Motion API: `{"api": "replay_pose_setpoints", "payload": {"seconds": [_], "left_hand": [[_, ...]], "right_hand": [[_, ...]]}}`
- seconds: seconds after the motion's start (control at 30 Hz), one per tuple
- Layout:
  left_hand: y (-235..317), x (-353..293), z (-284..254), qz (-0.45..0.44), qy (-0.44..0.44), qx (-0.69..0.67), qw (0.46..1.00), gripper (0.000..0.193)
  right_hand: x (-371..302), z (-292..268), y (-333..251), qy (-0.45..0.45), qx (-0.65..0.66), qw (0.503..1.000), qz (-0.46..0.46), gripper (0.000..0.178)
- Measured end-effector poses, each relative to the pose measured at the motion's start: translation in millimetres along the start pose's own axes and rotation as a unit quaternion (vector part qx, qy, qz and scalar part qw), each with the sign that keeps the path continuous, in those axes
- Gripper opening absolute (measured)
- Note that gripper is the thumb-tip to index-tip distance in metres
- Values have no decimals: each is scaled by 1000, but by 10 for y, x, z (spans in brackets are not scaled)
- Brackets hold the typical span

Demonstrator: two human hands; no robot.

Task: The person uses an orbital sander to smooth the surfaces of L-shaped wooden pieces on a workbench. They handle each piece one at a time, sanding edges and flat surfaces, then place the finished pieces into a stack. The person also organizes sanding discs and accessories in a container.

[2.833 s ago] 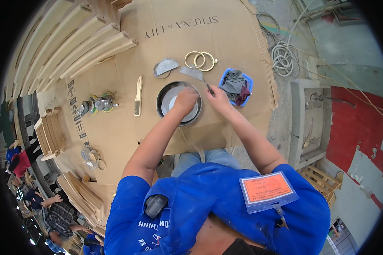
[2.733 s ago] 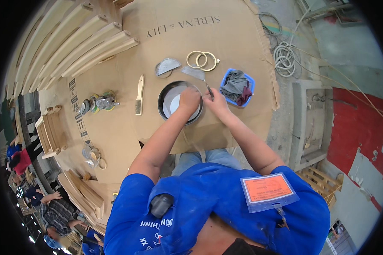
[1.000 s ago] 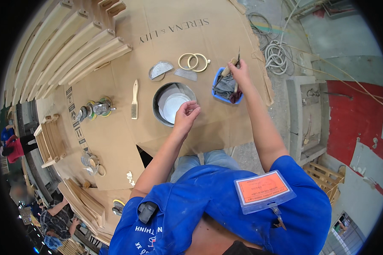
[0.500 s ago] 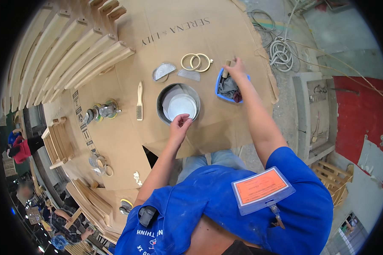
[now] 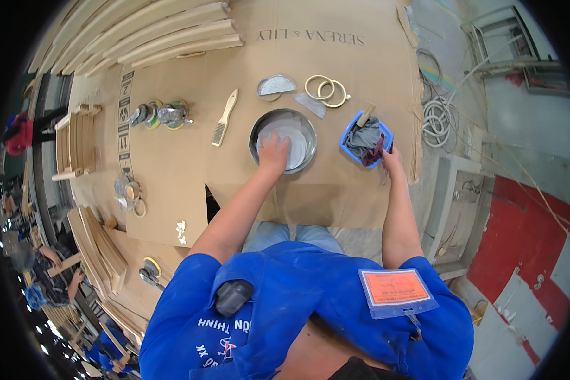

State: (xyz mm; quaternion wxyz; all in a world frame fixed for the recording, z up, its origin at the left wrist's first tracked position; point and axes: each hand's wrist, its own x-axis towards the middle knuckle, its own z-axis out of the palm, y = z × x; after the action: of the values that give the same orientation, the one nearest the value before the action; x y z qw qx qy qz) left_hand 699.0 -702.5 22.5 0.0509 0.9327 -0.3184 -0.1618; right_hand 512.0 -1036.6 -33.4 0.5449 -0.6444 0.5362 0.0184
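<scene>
In the middle of the cardboard stands a round grey metal pan (image 5: 253,132) with pale round discs (image 5: 296,147) inside. My left hand (image 5: 273,154) reaches into it from the near side, fingers spread over the discs. To the right sits a blue plastic basket (image 5: 344,137) with grey cloth (image 5: 362,138) and maroon cloth (image 5: 375,154) in it. A wooden handle (image 5: 365,115) sticks up at its far side; what it belongs to is hidden. My right hand (image 5: 391,162) is closed on the basket's near right corner, beside the maroon cloth.
A wooden-handled wire brush (image 5: 225,119) lies left of the pan. Beyond it are half-round grey pieces (image 5: 276,85) and cream rings (image 5: 333,94). Further left are several sanding discs and tapes (image 5: 161,114). Curved wooden slats (image 5: 171,41) fill the far left; coiled hose (image 5: 437,120) lies right.
My right hand has left the wooden handle and come to the basket's near right corner. The left hand has moved further into the pan, onto the discs. The view has shifted.
</scene>
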Motion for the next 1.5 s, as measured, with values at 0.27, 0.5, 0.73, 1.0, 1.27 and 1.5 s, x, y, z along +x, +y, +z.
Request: {"api": "replay_pose_setpoints", "payload": {"seconds": [0.27, 0.5, 0.73, 1.0, 1.27, 1.5], "left_hand": [[-264, -156, -237, 59, 171, -145, 973, 35], [-780, -312, -187, -210, 222, -457, 836, 24], [-925, -418, -97, -236, 144, -526, 804, 26], [-889, -505, 28, -224, 83, -548, 801, 37], [-734, -467, 146, -219, -44, -536, 814, 65], [-745, -431, 188, -194, -25, -525, 828, 58]], "right_hand": [[-375, -100, -475, -84, 132, 988, 4, 4], [-887, 583, -1112, -156, -35, 972, -171, 18], [-1123, 1659, -1200, -129, -208, 943, -225, 27], [-1151, 1907, -1108, -119, -272, 931, -211, 31], [-1406, 1544, -1378, -109, -239, 926, -270, 23], [-1051, 1459, -1831, -86, -37, 899, -427, 17]]}}
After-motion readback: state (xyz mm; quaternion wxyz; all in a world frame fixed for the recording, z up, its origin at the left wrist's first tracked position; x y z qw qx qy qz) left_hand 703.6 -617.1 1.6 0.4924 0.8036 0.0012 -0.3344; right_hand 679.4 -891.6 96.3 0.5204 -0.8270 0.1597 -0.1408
